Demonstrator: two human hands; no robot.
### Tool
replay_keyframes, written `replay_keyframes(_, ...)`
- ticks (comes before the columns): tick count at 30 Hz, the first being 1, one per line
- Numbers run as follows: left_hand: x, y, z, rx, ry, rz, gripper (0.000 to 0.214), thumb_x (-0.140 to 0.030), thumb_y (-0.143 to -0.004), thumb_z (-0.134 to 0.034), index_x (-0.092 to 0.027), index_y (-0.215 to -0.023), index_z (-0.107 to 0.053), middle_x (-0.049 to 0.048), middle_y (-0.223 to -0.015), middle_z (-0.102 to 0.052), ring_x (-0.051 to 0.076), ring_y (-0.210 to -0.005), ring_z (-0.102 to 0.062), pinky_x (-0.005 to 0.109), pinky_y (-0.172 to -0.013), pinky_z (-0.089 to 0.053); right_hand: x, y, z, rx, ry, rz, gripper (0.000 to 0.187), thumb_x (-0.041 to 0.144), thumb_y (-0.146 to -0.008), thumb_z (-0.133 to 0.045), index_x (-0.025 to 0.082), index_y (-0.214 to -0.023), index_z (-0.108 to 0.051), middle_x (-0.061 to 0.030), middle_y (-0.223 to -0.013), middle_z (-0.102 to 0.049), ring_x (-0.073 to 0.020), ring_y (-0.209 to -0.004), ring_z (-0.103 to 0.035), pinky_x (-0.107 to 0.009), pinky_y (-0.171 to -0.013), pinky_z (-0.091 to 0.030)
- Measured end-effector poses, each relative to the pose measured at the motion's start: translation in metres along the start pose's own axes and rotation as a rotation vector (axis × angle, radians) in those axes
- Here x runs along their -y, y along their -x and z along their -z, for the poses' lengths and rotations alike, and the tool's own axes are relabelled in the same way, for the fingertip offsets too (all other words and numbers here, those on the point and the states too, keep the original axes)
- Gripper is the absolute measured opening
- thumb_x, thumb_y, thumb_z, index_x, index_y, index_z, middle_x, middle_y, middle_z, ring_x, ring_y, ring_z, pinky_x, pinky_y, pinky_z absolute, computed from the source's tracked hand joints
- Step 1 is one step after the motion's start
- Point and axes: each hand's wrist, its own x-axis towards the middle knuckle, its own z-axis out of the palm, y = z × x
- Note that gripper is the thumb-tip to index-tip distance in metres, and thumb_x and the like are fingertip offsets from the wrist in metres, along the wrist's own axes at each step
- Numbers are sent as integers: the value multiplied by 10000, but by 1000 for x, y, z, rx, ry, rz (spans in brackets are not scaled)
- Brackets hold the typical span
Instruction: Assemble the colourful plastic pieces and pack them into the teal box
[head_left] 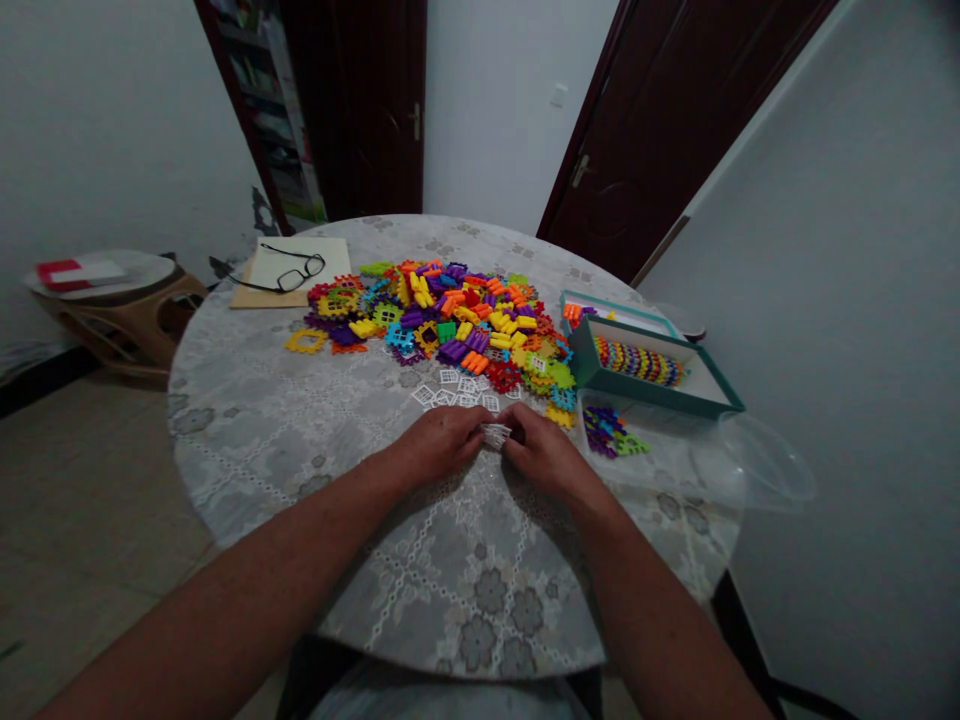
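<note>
Both my hands rest on the round table (247,420) and meet over a small stack of white grid-shaped plastic pieces (496,434). My left hand (439,443) pinches the stack's left side and my right hand (544,452) holds its right side. Just beyond them lie several loose white grid pieces (457,390). Behind those spreads a big pile of colourful interlocking plastic pieces (450,320).
A teal box (654,392) with a row of joined coloured pieces stands at the right, beside a clear plastic lid (750,470) and a few purple and green pieces (609,432). Glasses (289,273) lie on a notebook at the back left. A stool (124,305) stands left.
</note>
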Motion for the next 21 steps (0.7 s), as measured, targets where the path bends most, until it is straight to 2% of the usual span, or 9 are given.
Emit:
replay_keyframes(4,-1,-1,0,0,-34,-3,333,-197,-1008,-534,-204,-1308,-679,105,-1184,-784,246,-1097,-725,376,-983,-531,-1,3,6,58,22,63,460,73,-784,-518,217,-1193,-671,3,-931,-685,-182,-857,-614,-266,-753,-432)
replay_keyframes(7,-1,-1,2,12,-62,9,315,-198,-1006,-539,-187,-1284,-687,117,-1174,-786,252,-1086,-729,375,-968,-533,1,4,5,105,-2,46,499,118,-819,-591,212,-1306,-649,-5,-972,-704,-187,-855,-632,-278,-775,-456)
replay_keyframes(10,-1,-1,4,11,-51,38,330,-215,-999,-554,-207,-1312,-657,88,-1090,-798,235,-994,-745,349,-896,-539,7,4,-4,37,45,26,450,191,-884,-670,200,-1333,-628,-48,-1060,-723,-205,-930,-649,-303,-844,-475)
replay_keyframes(13,-1,1,6,12,-32,43,265,-257,-995,-555,-222,-1240,-650,76,-1036,-803,236,-938,-756,335,-832,-535,13,4,-16,-25,132,45,325,197,-930,-670,190,-1254,-643,-99,-1195,-709,-230,-1092,-639,-333,-958,-468)
replay_keyframes(16,1,0,9,10,5,20,240,-371,-1043,-486,-256,-1179,-646,54,-1029,-810,244,-927,-766,340,-811,-541,16,2,-22,-22,183,56,209,187,-961,-632,207,-1168,-647,-90,-1180,-709,-230,-1112,-637,-334,-971,-471)
replay_keyframes(18,4,-1,12,-9,-1,29,289,-442,-1045,-466,-263,-1175,-653,49,-1006,-811,256,-905,-765,351,-801,-552,15,0,-18,-40,182,71,181,180,-950,-635,228,-1125,-641,-69,-1148,-714,-224,-1082,-643,-327,-953,-481)
replay_keyframes(21,13,-3,22,-147,-38,61,337,-514,-1007,-482,-263,-1139,-663,67,-1017,-804,276,-905,-754,374,-831,-571,17,2,5,-147,156,85,182,155,-926,-629,235,-1089,-629,-52,-1117,-715,-211,-1055,-648,-314,-938,-487)
